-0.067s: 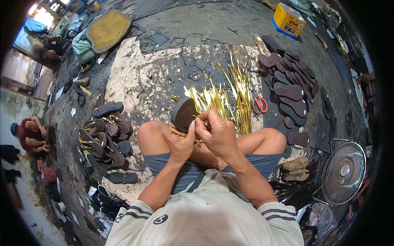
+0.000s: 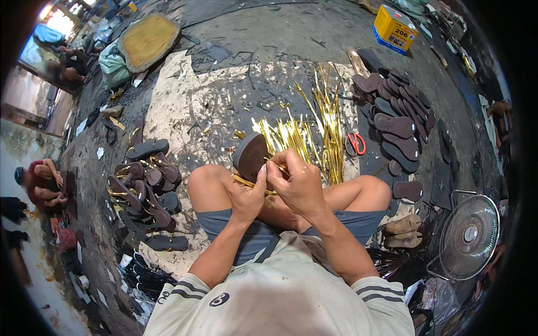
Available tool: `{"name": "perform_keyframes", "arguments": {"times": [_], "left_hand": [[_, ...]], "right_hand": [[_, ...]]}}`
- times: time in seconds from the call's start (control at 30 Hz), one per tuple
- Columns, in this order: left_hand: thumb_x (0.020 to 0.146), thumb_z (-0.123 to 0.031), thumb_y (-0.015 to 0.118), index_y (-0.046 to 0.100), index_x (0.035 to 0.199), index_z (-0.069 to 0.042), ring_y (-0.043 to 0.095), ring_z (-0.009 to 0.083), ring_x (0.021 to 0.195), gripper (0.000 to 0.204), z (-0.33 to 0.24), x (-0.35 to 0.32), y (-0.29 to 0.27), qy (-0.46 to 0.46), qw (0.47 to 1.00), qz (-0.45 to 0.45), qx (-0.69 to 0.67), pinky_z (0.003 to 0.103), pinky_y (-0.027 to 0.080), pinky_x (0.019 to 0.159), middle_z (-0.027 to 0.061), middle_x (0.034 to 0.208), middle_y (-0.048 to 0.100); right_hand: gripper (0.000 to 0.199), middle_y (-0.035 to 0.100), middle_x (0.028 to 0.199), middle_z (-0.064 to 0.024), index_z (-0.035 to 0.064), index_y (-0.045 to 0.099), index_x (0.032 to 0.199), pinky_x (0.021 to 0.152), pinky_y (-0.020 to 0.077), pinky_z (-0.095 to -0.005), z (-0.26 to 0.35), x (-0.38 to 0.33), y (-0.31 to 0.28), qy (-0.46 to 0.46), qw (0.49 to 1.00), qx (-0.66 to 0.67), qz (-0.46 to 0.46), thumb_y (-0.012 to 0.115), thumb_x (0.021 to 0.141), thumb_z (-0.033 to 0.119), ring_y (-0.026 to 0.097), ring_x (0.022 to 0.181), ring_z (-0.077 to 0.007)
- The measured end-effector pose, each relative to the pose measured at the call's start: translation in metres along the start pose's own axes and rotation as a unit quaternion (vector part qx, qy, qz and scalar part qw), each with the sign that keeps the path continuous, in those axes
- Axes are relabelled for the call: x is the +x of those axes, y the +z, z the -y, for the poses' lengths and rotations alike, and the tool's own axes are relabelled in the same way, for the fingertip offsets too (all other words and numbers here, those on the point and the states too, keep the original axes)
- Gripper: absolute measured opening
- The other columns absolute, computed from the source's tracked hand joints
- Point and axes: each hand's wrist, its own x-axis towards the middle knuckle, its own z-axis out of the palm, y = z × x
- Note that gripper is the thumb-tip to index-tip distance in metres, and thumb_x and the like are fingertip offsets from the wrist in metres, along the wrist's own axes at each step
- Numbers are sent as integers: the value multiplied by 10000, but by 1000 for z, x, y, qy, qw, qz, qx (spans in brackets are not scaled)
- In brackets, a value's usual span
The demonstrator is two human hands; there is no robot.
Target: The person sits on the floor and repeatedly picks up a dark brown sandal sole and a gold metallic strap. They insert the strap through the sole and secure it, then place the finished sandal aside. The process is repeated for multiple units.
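Just above my lap, my left hand (image 2: 248, 197) is closed around a dark brown sandal (image 2: 250, 158), whose rounded end points up and away from me. A gold strap (image 2: 242, 180) runs along the sandal by my left fingers. My right hand (image 2: 297, 183) is closed at the sandal's right edge, its thumb and fingers pinching a thin gold strip there; most of that strip is hidden by the fingers. Beyond my hands lies a bundle of shiny gold strips (image 2: 332, 134) on the floor mat. Scissors with red handles (image 2: 358, 144) rest just right of the strips.
Strapped sandals (image 2: 147, 193) are heaped at my left. Loose dark soles (image 2: 395, 125) pile up at far right, near wooden foot forms (image 2: 402, 231) and a round fan grille (image 2: 469, 235). A yellow tin (image 2: 394, 29) stands far right; another person (image 2: 42, 182) sits at left.
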Motion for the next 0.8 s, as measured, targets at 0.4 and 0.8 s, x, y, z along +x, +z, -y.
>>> {"name": "perform_keyframes", "arguments": {"times": [0.4, 0.8], "left_hand": [[935, -41, 701, 663, 1141, 45, 671, 99, 872, 227, 14, 3, -4, 14, 1000, -6, 16, 259, 555, 769, 68, 1019, 726], [947, -98, 717, 659, 1168, 25, 659, 98, 866, 259, 15, 12, -6, 2, 1000, -5, 15, 257, 546, 771, 37, 1012, 714]], "right_hand": [[166, 687, 754, -119, 5, 620, 940, 551, 539, -334, -1, 7, 9, -9, 1000, 16, -13, 718, 908, 135, 684, 600, -208], [162, 728, 848, -153, 35, 630, 979, 605, 553, -393, -7, 4, 0, 52, 995, 88, 13, 701, 931, 172, 726, 724, -315]]}}
